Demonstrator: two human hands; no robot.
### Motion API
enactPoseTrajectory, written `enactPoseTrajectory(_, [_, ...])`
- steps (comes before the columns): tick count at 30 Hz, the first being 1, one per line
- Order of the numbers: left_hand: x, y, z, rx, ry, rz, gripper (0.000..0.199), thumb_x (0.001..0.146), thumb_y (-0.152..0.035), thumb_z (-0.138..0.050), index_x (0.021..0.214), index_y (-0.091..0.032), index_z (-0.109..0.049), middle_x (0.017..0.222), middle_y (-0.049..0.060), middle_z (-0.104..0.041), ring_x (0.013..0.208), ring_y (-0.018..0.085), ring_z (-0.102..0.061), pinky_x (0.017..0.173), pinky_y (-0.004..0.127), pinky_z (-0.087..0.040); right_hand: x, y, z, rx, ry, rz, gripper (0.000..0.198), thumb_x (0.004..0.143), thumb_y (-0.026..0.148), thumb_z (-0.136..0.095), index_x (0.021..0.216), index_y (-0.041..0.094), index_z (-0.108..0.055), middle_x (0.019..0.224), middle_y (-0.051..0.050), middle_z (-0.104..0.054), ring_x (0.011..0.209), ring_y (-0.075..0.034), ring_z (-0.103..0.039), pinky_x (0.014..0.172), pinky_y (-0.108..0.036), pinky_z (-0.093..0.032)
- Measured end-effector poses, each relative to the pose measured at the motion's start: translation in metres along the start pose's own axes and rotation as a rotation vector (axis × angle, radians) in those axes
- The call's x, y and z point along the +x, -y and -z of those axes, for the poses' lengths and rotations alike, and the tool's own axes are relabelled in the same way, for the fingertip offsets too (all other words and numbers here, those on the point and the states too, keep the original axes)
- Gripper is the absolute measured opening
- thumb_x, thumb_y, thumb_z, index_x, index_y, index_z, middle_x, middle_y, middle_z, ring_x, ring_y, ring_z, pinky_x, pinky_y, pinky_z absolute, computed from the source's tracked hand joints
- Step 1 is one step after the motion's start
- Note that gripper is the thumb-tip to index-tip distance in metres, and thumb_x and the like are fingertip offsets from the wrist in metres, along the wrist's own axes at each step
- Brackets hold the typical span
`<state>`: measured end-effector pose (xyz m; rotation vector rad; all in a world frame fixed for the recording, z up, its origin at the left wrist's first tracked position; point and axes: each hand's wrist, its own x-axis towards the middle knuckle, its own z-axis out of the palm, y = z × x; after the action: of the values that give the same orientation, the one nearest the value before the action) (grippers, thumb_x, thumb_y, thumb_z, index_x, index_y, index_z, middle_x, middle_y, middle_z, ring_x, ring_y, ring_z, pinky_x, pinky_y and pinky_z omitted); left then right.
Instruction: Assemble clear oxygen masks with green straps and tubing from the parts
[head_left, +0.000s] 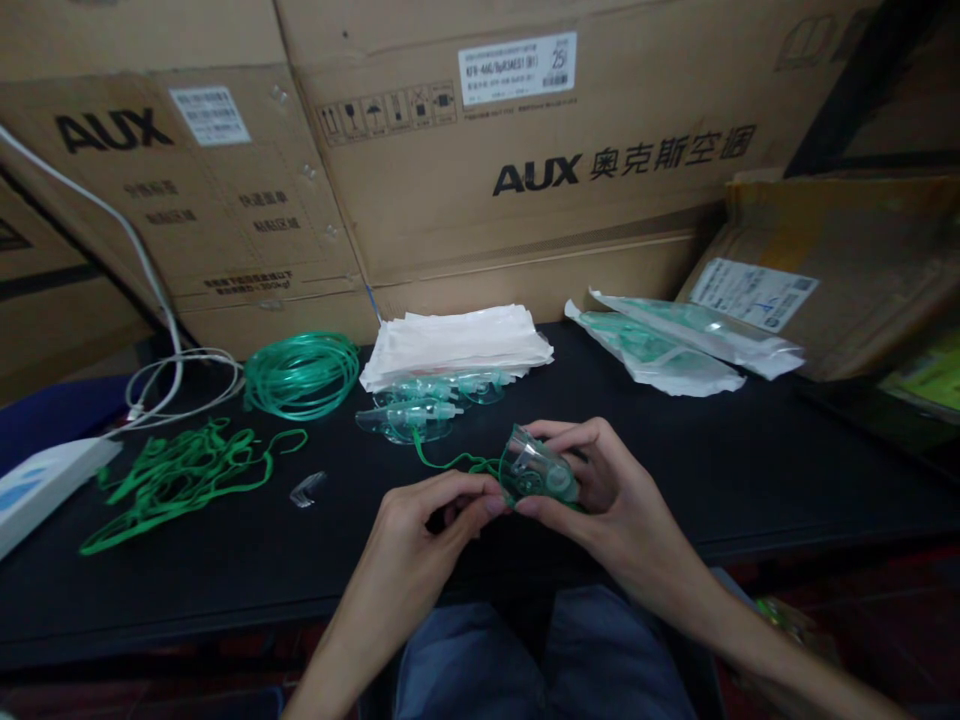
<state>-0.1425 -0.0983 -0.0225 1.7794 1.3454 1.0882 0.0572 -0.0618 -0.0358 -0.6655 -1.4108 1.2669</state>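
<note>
My right hand (600, 480) is wrapped around a clear green oxygen mask (541, 470), held just above the table near its front edge. The thumb is at the mask's lower side, with the fingers behind it. My left hand (442, 515) is closed in a pinch at the mask's left rim, where a green elastic strap (450, 462) meets it. What exactly lies between those fingertips is partly hidden. From there the strap runs back toward several other clear green masks (412, 415) lying on the table.
Behind the masks is a stack of white packets (457, 342). At left lie coiled green tubing (302, 375), tangled green straps (187, 470), small clear pieces (306, 490) and a white power strip (52, 485). Bagged masks (660, 345) sit at right. Cardboard boxes (525, 230) line the back.
</note>
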Motion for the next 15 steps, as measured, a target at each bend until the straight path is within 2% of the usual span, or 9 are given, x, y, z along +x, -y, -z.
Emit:
enactPoseTrajectory(5, [0.0002, 0.0014, 0.0008, -0.090, -0.047, 0.019, 0.013, 0.090, -0.026, -0.072, 0.093, -0.024, -0.084, 0.073, -0.001, -0.077, 0.060, 0.013, -0.063, 0.058, 0.021, -0.047, 0.0021, -0.0008, 0.0002, -0.064, -0.023, -0.032, 0.042, 0.070, 0.030, -0.095, 0.091, 0.024, -0.060, 0.122, -0.004, -0.071, 0.106, -0.018, -0.075, 0.090, -0.027, -0.062])
enactPoseTrajectory(9, [-0.0027, 0.0014, 0.0001, -0.119, -0.041, 0.036, 0.025, 0.091, -0.025, -0.072, 0.115, -0.026, -0.078, 0.081, -0.002, -0.081, 0.061, 0.013, -0.064, 0.058, 0.021, -0.048, 0.0028, -0.0026, -0.0001, -0.144, 0.024, -0.026, 0.039, 0.071, 0.037, -0.094, 0.089, 0.023, -0.062, 0.116, -0.005, -0.071, 0.108, -0.022, -0.074, 0.095, -0.033, -0.062])
enactPoseTrajectory(12, [-0.0051, 0.0017, -0.0012, -0.063, -0.086, 0.002, 0.032, 0.092, -0.028, -0.074, 0.123, -0.030, -0.071, 0.081, -0.005, -0.080, 0.062, 0.011, -0.062, 0.060, 0.020, -0.046, 0.0005, -0.0052, -0.0003, -0.202, 0.012, -0.018, 0.043, 0.077, 0.032, -0.091, 0.108, 0.027, -0.061, 0.117, -0.004, -0.070, 0.113, -0.021, -0.072, 0.098, -0.033, -0.061])
enactPoseTrajectory(15, [-0.0061, 0.0027, -0.0023, -0.005, -0.113, -0.040, 0.031, 0.092, -0.028, -0.076, 0.122, -0.032, -0.069, 0.083, -0.008, -0.080, 0.065, 0.010, -0.062, 0.063, 0.019, -0.045, -0.0036, -0.0068, 0.0008, -0.269, -0.017, 0.099, 0.048, 0.087, 0.023, -0.081, 0.125, 0.034, -0.055, 0.135, -0.005, -0.061, 0.127, -0.021, -0.064, 0.105, -0.037, -0.058])
